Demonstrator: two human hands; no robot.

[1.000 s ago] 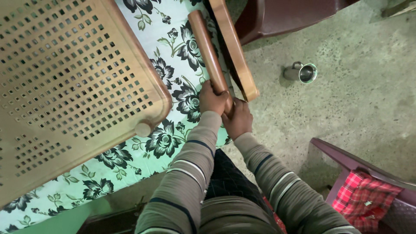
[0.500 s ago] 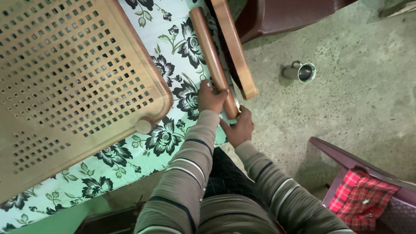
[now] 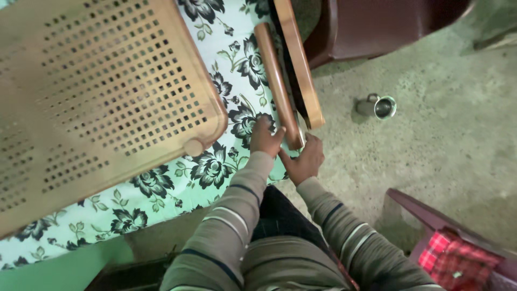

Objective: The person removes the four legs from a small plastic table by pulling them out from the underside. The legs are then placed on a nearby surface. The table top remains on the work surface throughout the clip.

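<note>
A long brown rod (image 3: 276, 75) lies along the right edge of a surface covered with a mint cloth printed with black flowers (image 3: 177, 183). My left hand (image 3: 264, 137) sits at the rod's near end, its fingers curled against the rod's left side. My right hand (image 3: 308, 159) is just right of that end with fingers apart, fingertips close to the rod's tip and holding nothing. A flat wooden board (image 3: 300, 64) stands on edge right beside the rod. Both arms wear grey striped sleeves.
A large tan plastic panel with square holes (image 3: 102, 91) covers the cloth's left part. A steel mug (image 3: 381, 106) stands on the concrete floor (image 3: 441, 145). A maroon chair (image 3: 377, 27) is at the top, another with a red checked cloth (image 3: 458, 256) at bottom right.
Both hands were wrapped around the rod's near end; my right hand has let go and opened. My left hand slid down to the rod's side. The view shifted slightly down and right.
</note>
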